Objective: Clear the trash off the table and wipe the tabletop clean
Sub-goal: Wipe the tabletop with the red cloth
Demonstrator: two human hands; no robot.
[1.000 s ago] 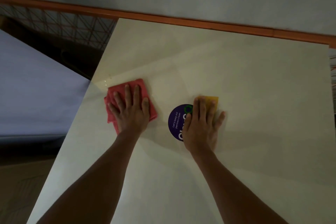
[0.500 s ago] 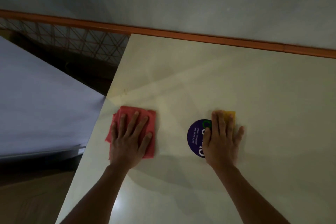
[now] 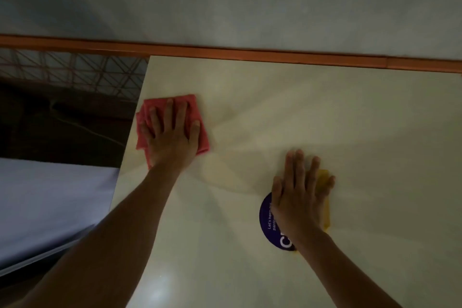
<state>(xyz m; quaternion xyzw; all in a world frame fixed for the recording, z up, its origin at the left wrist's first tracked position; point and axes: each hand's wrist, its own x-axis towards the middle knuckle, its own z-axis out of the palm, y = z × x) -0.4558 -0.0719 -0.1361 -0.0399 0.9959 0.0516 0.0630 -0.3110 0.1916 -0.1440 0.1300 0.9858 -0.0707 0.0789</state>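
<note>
Both hands are flat on the table [image 3: 325, 112], palms down, fingers spread. The left hand [image 3: 172, 137] is pressed on top of a folded red cloth [image 3: 200, 112], which sits right at the table's left edge, fairly near the far side. One corner of the cloth pokes out just past that edge. The hand isn't gripping anything, just an open palm pushing down, with cloth showing around the fingers on every side.

The right hand [image 3: 300, 195] is also splayed open and flat, closer to the middle of the table and nearer the person than the left. Under it is a yellow cloth [image 3: 324, 182] (only a strip peeks out along the pinky side, so I can't tell how big or how folded it is). The same hand half covers a round purple sticker [image 3: 271, 225] with white lettering, stuck flat on the table.

Beyond the table's far edge runs an orange rail [image 3: 250, 54] with a grey wall [image 3: 225, 0] above it. Off the table's left edge there's a wire mesh [image 3: 75, 70] and a pale blue surface [image 3: 50, 202] lower down.
</note>
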